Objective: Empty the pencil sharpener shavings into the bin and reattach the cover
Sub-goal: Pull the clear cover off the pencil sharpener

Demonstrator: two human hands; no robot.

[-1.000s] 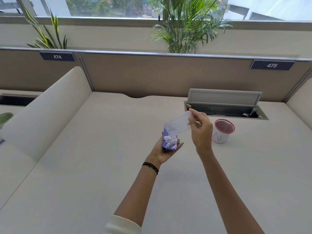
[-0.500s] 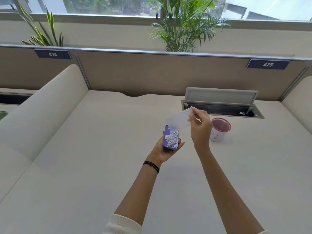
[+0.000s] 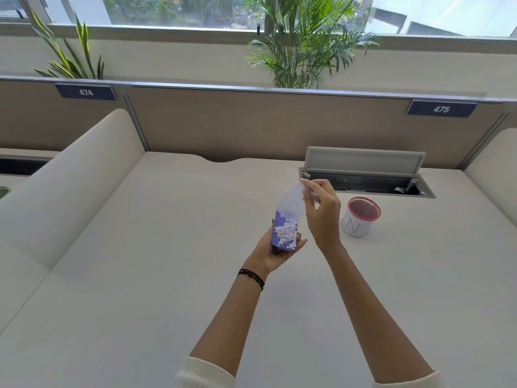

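The left hand (image 3: 275,252) is cupped palm-up above the middle of the desk (image 3: 140,275), fingers curled round the sides of the purple sharpener body (image 3: 284,233), which lies in the palm with a heap of pale shavings (image 3: 286,233) on its upper face. The right hand (image 3: 321,211) pinches the translucent cover (image 3: 291,201) by its upper end between thumb and fingertips, the remaining fingers loosely bent; the cover tilts, its lower edge touching the far end of the sharpener body. The bin (image 3: 361,217), a small white cup with a red rim and mesh inside, stands on the desk just right of the right hand, near the open cable tray (image 3: 363,175) at the far edge; dark strokes on its side look like an "N". Plates on the partition read "474" (image 3: 86,92) and "475" (image 3: 441,109).
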